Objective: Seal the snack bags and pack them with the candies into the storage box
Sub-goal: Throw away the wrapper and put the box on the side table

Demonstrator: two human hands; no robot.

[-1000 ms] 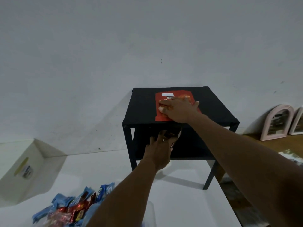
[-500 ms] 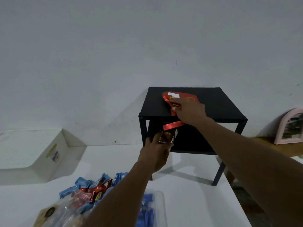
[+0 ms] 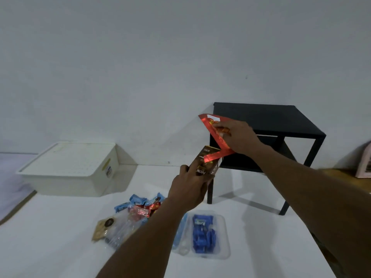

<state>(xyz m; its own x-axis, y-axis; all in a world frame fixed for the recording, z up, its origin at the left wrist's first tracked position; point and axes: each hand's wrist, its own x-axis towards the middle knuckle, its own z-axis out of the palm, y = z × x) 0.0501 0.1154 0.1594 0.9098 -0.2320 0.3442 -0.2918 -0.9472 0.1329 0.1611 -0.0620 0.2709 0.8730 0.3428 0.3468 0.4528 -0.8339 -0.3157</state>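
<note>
My right hand (image 3: 237, 138) grips a red foil snack bag (image 3: 215, 135), bent and hanging in the air in front of the black side table (image 3: 269, 121). Just below it, my left hand (image 3: 188, 192) holds a brown snack box (image 3: 206, 164) marked "Nex", tilted, touching the red bag's lower end. On the white table lies a pile of blue and red wrapped candies (image 3: 140, 205) and a clear bag of snacks (image 3: 112, 229). A clear plastic tray (image 3: 222, 237) holds blue candies. The white storage box (image 3: 70, 169), its lid on, stands at the far left.
The white tabletop (image 3: 50, 237) ends against a pale wall. The black side table has a lower shelf and stands on the tabletop's far right. A pink arched frame (image 3: 364, 163) leans on a wooden surface at the right edge.
My right hand has lifted the red bag off the black table's top and drawn it left and toward me. My left hand has pulled the brown box out from the lower shelf.
</note>
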